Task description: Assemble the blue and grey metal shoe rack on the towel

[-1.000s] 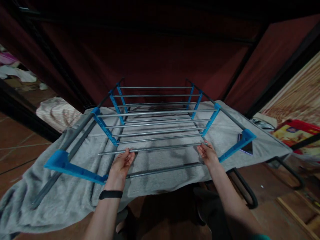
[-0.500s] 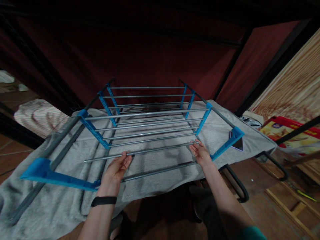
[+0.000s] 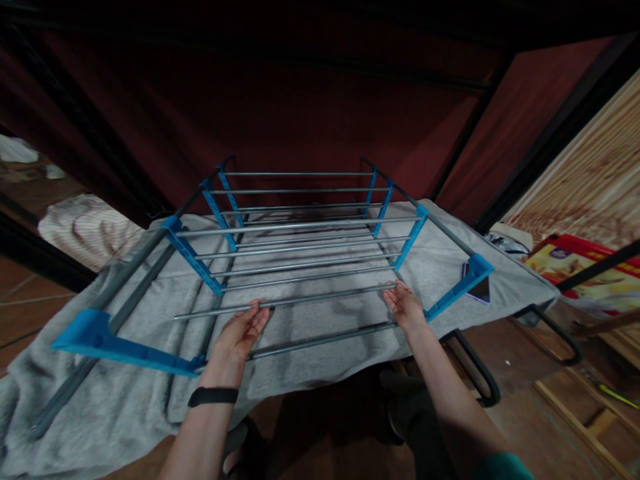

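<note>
Between both hands I hold a thin grey metal rod [image 3: 325, 295], roughly level, its left end sticking out past my left hand. My left hand [image 3: 245, 328] grips it left of its middle, fingers closed around it, a black band on the wrist. At the rod's right end, the fingers of my right hand [image 3: 404, 303] are closed on it. Beyond lies a rack of grey tubes and rods with blue plastic brackets [image 3: 193, 257]. Nearer me, a lower rod [image 3: 320, 340] joins the front left blue bracket [image 3: 125, 353] and the front right blue bracket [image 3: 463, 283].
A grey blanket [image 3: 295, 320] covers the surface under the rack. On it at the right lies a phone [image 3: 479, 290]. Black bent metal tubes [image 3: 480, 373] jut out at the right edge. Past them is a red and yellow package [image 3: 590, 273]. A striped cloth [image 3: 90, 230] lies at the left.
The view has shifted slightly, so everything sits a little further right. Both hands keep their hold on the rod, which stays in about the same place relative to the rack.
</note>
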`<act>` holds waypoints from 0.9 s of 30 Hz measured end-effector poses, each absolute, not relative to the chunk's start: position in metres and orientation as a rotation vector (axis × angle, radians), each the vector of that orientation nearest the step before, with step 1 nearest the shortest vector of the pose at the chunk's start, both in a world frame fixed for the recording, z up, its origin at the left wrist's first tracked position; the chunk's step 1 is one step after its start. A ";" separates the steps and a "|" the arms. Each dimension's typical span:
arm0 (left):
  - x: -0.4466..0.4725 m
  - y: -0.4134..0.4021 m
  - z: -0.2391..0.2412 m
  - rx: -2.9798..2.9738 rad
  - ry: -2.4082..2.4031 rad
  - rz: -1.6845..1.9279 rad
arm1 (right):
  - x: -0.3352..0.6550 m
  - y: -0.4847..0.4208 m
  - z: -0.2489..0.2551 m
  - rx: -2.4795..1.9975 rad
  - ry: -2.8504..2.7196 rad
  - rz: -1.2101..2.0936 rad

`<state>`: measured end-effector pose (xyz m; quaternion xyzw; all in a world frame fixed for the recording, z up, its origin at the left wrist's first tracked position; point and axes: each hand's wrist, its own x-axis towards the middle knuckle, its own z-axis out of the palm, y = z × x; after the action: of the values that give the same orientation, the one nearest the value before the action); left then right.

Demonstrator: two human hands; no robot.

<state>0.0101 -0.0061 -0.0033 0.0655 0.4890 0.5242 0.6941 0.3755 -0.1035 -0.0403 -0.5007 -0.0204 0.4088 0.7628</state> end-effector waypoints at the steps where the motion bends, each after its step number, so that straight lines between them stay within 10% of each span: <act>1: 0.011 -0.006 -0.003 0.152 1.086 1.167 | 0.376 -0.103 -0.041 -1.093 -0.038 0.875; 27: 0.050 -0.035 0.038 0.775 0.880 1.360 | 0.408 -0.102 -0.066 -1.322 0.132 0.874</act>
<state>0.0496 -0.0350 0.0377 0.3375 0.3834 0.5922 0.6232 0.4082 -0.1017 -0.0656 -0.5935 0.0593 0.3925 0.7002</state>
